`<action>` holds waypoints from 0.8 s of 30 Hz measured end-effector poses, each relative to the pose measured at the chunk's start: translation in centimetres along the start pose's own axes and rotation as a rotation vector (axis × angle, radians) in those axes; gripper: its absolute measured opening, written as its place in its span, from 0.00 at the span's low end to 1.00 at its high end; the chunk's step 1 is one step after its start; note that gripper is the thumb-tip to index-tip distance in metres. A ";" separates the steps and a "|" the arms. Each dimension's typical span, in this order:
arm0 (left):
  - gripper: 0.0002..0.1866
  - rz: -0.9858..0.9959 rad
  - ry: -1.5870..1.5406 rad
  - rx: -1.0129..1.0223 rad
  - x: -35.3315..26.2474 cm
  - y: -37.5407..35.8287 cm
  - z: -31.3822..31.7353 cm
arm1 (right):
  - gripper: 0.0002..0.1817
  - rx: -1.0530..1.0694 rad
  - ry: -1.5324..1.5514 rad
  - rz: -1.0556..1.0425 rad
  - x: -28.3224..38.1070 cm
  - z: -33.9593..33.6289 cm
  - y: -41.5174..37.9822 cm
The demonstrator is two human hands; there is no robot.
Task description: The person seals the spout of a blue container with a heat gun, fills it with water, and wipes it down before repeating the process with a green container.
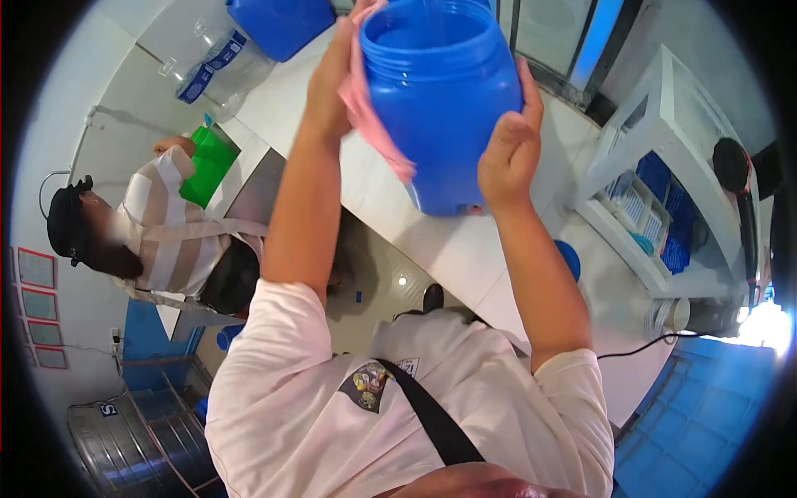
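Counter surface, white and long, is seen running from the upper left towards the lower right of the frame. A white shelf unit is located at the upper right; blue and white packages are stacked in its compartments. A co-worker in a striped top is positioned at the left edge, with one hand at a green container. A metal rack is visible at the lower left.

A blue jar, wide-mouthed and without a lid, is held in the upper centre of the frame, raised clear of the counter, with its open mouth turned towards the camera. The jar is supported between both hands.

The right hand is clamped on the right wall of the jar, near its base, with the fingers wrapped around the side. The left hand is closed on a pink cloth, which is pressed against the left side of the jar at the neck; the loose end of the cloth hangs down along the jar wall.

Two clear bottles with blue labels are laid at the upper left, beside a second blue container at the top edge. A black cable is routed across the counter at the lower right. A small round blue object is partly hidden behind the right forearm; what it is cannot be told.
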State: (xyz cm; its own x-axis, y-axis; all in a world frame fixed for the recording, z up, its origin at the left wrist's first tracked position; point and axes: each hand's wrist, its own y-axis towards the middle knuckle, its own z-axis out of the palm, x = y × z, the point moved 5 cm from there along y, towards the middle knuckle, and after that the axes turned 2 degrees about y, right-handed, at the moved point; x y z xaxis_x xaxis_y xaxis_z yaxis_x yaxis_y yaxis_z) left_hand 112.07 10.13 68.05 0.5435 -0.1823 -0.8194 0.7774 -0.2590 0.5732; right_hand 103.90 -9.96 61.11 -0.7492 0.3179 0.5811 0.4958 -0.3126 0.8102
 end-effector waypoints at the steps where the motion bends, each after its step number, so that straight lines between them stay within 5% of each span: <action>1: 0.28 0.132 0.169 0.086 1.1 -0.5 -1.2 | 0.40 0.001 -0.004 0.015 -0.1 -0.2 -0.2; 2: 0.28 0.158 0.234 0.116 3.0 -0.3 -2.0 | 0.40 0.024 -0.006 0.011 -0.2 -0.3 -0.2; 7: 0.27 -0.416 -0.057 -0.032 17.8 -6.4 -2.0 | 0.42 0.130 0.030 0.025 -1.0 -0.7 -0.5; 12: 0.26 -0.608 -0.479 -0.206 22.2 -18.8 0.8 | 0.36 0.185 0.066 0.213 -3.2 -2.4 -5.2; 14: 0.26 -0.315 -1.959 -0.310 20.7 -22.0 1.9 | 0.32 0.281 0.049 0.388 -4.6 -4.0 -9.0; 15: 0.26 -0.226 -2.261 -0.276 19.0 -23.0 2.9 | 0.29 0.300 0.069 0.476 -4.8 -5.2 -10.8; 17: 0.31 -0.253 -0.669 -0.027 16.1 -24.0 7.3 | 0.26 0.367 -0.074 0.286 -2.2 -7.5 -13.0; 19: 0.40 -0.372 -0.004 -0.287 7.8 -23.6 11.9 | 0.24 0.339 0.210 0.480 -0.1 -7.8 -15.7; 20: 0.42 -0.240 0.181 -0.082 5.9 -22.9 14.3 | 0.24 0.340 0.215 0.484 1.5 -7.4 -16.1; 22: 0.45 0.044 0.538 0.341 2.8 -21.9 18.2 | 0.25 0.164 0.455 0.852 2.9 -6.6 -16.2; 24: 0.41 0.026 0.608 0.444 0.8 -18.5 18.5 | 0.26 -0.083 0.854 0.948 4.0 -6.3 -15.5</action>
State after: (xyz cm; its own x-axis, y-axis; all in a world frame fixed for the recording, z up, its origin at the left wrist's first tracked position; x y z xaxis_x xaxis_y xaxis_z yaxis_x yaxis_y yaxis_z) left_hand 92.24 -2.81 56.82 0.7391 0.3289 -0.5878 0.6311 -0.6432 0.4336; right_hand 90.45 -9.50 50.36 -0.1776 -0.7231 0.6676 0.9828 -0.1648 0.0829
